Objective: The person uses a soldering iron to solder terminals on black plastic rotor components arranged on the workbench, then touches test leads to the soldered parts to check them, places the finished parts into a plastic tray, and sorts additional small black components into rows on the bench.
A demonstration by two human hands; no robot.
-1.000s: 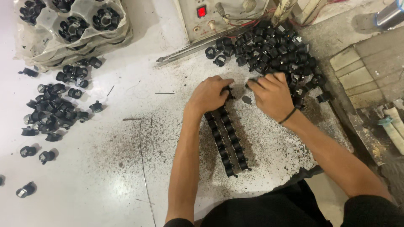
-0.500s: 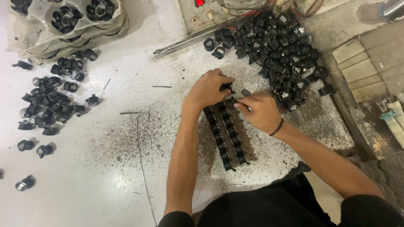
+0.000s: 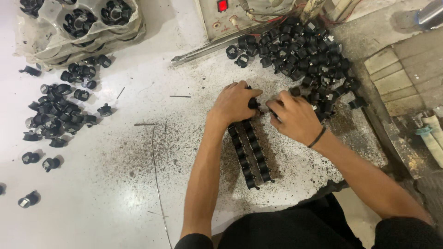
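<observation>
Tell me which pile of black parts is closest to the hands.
The big pile at the top right, just beyond the right hand. The other pile lies far off at the left.

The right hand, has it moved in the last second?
Yes. The right hand pulled back from the pile of black parts toward the person, nearer the double row of parts.

**A small assembly workshop bench**

This is a workshop. The scuffed white worktop point(image 3: 115, 193) is speckled with dark grit and stray thin wire offcuts point(image 3: 157, 166). Heaps of small black plastic moulded parts point(image 3: 300, 50) lie loose on it, with more stacked in clear plastic blister trays point(image 3: 74, 27). A beige metal control box with a red switch point(image 3: 230, 14) and loose wiring stands at the back edge.
</observation>
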